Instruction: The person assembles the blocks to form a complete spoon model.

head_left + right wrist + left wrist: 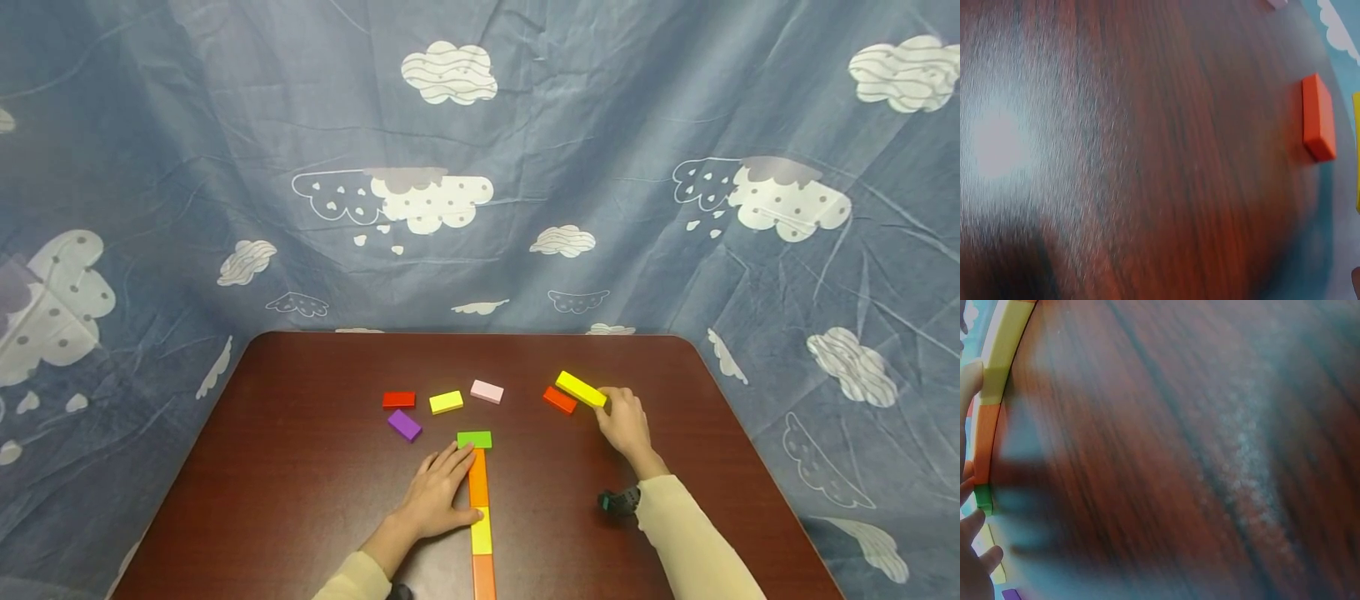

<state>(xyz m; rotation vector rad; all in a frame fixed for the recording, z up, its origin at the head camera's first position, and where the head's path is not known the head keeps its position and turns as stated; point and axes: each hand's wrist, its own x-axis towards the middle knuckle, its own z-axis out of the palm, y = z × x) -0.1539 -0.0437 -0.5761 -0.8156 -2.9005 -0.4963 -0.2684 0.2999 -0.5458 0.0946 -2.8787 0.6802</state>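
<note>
A row of blocks runs up the table's middle: a salmon-orange block (483,577) nearest, then a yellow one (482,540), an orange one (477,479) and a green block (475,439) lying crosswise at the far end. Along its left side my left hand (433,497) lies with fingers extended, fingertips by the green and orange blocks, thumb on the yellow one. The left wrist view shows the thumb (969,381) there too. At the right, my right hand (625,421) pinches the near end of a long yellow block (579,387). A red block (559,400) lies just beside it.
Beyond the row lie a red block (399,400), a purple block (405,426), a short yellow block (446,402) and a pink block (487,392). The dark wooden table (315,367) meets a cloud-patterned blue cloth (525,292) at the back and sides.
</note>
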